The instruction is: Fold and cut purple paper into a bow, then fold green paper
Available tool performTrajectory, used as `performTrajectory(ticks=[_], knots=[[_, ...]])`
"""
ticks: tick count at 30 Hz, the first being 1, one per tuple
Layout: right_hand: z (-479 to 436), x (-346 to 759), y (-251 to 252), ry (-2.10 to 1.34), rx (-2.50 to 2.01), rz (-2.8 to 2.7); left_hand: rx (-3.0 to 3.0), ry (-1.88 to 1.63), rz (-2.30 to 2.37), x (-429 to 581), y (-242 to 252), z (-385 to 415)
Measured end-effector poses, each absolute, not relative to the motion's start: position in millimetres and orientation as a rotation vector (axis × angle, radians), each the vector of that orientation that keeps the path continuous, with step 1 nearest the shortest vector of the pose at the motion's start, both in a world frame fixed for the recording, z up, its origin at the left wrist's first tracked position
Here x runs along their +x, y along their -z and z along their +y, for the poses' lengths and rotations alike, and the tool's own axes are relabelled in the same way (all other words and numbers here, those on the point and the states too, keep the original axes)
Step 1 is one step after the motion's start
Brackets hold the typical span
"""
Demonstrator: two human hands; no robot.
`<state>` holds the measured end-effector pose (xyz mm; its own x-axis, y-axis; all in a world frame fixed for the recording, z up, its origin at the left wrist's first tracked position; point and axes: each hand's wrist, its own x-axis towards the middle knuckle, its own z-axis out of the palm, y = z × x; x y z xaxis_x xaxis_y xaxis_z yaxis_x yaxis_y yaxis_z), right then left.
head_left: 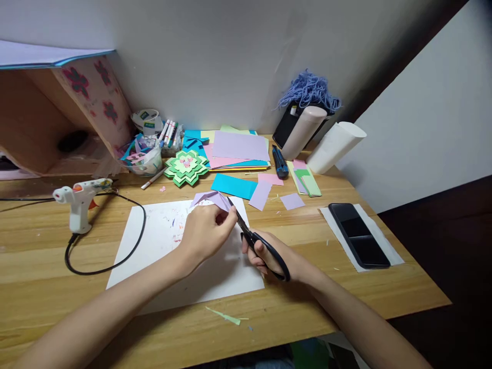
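Observation:
My left hand (207,229) pinches a folded piece of lilac paper (212,198) above a white sheet (154,256) marked with coloured specks. Black-handled scissors (273,251) are in my right hand (269,253), with a finger and thumb at the handle loops. Their blades point up and left, and the tips lie at the right edge of the lilac paper beside my left thumb. Whether the blades are cutting into the paper cannot be made out. Beyond my hands lies a layered green paper flower (186,167) with pink bits at its centre.
A white glue gun (79,205) stands at left with its looping black cord. Behind are a tub of scraps (142,159), markers (168,133), coloured paper (240,146) and a blue cutter (280,162). At right are white rolls (336,146) and a phone (359,236).

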<state>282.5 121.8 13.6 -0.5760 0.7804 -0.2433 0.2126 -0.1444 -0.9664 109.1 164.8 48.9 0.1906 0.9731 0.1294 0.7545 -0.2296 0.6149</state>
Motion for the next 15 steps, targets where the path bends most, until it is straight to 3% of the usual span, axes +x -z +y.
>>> performTrajectory(ticks=[15], knots=[[120.0, 275.4, -12.2, -1.82, -1.131, -1.619, 2.049, -0.769, 1.668, 109.2, -42.6, 163.9]])
